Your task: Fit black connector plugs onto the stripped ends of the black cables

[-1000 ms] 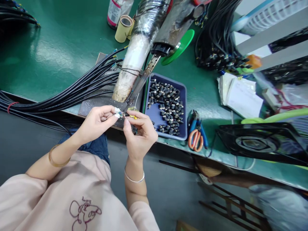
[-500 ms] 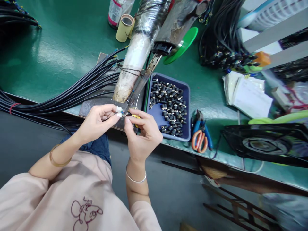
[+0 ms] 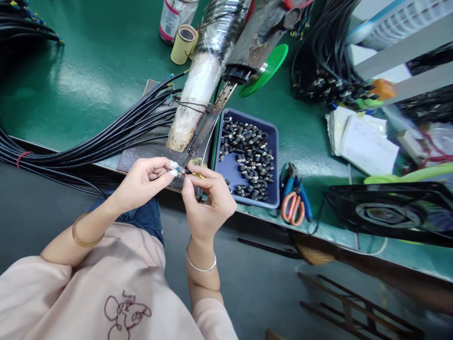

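Observation:
My left hand (image 3: 141, 183), with white coverings on thumb and fingertip, pinches the small coloured wire ends (image 3: 180, 170) of a cable. Facing it, my right hand (image 3: 210, 196) is closed on a thin silvery strand of solder wire (image 3: 209, 141), which runs down behind its fingers. The joint between the fingertips is too small to make out. Just above the hands is the tip of a soldering iron (image 3: 222, 97), held slanting downward beside a white, plastic-wrapped tube (image 3: 191, 101). A bit of yellow (image 3: 198, 162) shows behind my right fingers.
A blue tray (image 3: 226, 177) of small black connectors stands right of my hands. Pliers (image 3: 293, 205) lie beside it, then a black fan (image 3: 389, 212). Black cables (image 3: 106, 137) stretch along the left. A green spool (image 3: 271, 71) and yellow roll (image 3: 183, 45) stand behind.
The solder wire has swung right and stands straighter. My right hand has shifted slightly left, while my left hand keeps nearly the same place.

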`<state>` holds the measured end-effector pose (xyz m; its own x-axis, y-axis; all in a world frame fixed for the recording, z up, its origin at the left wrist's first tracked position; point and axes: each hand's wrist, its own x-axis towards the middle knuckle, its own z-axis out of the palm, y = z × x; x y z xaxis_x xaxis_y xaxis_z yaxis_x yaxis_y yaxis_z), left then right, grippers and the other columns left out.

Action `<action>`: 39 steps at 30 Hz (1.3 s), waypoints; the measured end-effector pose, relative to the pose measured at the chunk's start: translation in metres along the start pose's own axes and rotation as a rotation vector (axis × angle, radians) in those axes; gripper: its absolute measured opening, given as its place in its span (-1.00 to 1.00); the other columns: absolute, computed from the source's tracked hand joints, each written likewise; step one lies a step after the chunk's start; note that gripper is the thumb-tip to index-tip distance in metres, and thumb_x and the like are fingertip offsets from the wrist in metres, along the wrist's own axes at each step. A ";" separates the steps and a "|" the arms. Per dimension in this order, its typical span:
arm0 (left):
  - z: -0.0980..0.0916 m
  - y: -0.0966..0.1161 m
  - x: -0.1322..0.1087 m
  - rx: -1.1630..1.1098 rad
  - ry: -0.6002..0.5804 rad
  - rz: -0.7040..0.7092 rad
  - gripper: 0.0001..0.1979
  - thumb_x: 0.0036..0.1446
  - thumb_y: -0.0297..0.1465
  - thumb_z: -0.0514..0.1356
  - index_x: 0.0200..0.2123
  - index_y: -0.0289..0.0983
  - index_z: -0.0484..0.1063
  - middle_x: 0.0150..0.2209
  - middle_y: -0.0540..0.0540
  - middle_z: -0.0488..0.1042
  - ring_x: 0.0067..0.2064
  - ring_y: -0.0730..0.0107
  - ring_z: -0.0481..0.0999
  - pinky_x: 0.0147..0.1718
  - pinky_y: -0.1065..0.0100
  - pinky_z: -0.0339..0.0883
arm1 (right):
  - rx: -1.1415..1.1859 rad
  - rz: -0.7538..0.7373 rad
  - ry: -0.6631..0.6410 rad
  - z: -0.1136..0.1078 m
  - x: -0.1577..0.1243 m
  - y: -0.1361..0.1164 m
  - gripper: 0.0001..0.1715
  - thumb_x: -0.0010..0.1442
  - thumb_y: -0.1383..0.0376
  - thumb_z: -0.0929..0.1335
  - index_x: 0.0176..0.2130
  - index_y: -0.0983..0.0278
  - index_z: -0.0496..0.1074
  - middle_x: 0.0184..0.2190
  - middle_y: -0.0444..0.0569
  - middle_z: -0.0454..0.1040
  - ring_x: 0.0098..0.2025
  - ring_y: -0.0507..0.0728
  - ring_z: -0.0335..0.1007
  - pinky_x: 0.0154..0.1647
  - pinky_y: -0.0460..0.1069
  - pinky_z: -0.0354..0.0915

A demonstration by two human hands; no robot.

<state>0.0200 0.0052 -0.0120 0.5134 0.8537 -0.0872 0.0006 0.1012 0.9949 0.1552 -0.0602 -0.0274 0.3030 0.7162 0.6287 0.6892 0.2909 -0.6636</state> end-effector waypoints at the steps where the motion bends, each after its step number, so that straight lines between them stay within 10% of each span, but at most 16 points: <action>1: 0.000 0.000 0.000 -0.003 -0.001 0.000 -0.84 0.09 -0.33 0.23 -0.40 -0.34 0.46 -0.56 0.07 0.23 -0.53 0.60 0.16 -0.55 0.52 0.08 | 0.003 -0.001 0.000 0.000 0.000 0.000 -0.89 0.18 0.43 0.41 -0.34 0.21 0.47 -0.25 -0.09 0.63 -0.17 0.10 0.59 -0.20 0.03 0.54; 26: 0.000 0.002 -0.007 0.026 -0.017 0.021 -0.85 0.11 -0.35 0.25 -0.33 -0.35 0.44 -0.54 0.09 0.26 -0.52 0.62 0.20 -0.53 0.54 0.12 | 0.023 -0.045 0.110 0.000 -0.007 0.002 -0.82 0.13 0.50 0.43 -0.32 0.22 0.48 -0.26 -0.09 0.62 -0.19 0.07 0.58 -0.14 0.02 0.53; 33: -0.004 0.004 -0.015 -0.061 -0.134 -0.029 -0.76 0.20 -0.35 0.18 -0.49 -0.33 0.37 -0.60 0.05 0.38 -0.65 0.69 0.16 -0.65 0.55 0.06 | 0.291 0.331 -0.116 -0.005 -0.003 -0.004 -0.90 0.18 0.39 0.42 -0.39 0.24 0.47 -0.35 -0.13 0.59 -0.34 0.02 0.58 -0.39 -0.10 0.53; 39: -0.002 0.004 -0.017 -0.045 -0.110 -0.036 -0.82 0.17 -0.36 0.18 -0.45 -0.34 0.41 -0.64 0.08 0.33 -0.62 0.65 0.18 -0.62 0.55 0.09 | 0.135 0.208 0.017 -0.012 -0.003 -0.010 -0.90 0.22 0.36 0.42 -0.26 0.19 0.58 -0.42 -0.18 0.45 -0.57 -0.08 0.39 -0.58 -0.13 0.37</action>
<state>0.0093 -0.0075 -0.0064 0.6046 0.7883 -0.1144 -0.0162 0.1557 0.9877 0.1559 -0.0732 -0.0181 0.4409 0.7592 0.4787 0.5170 0.2211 -0.8269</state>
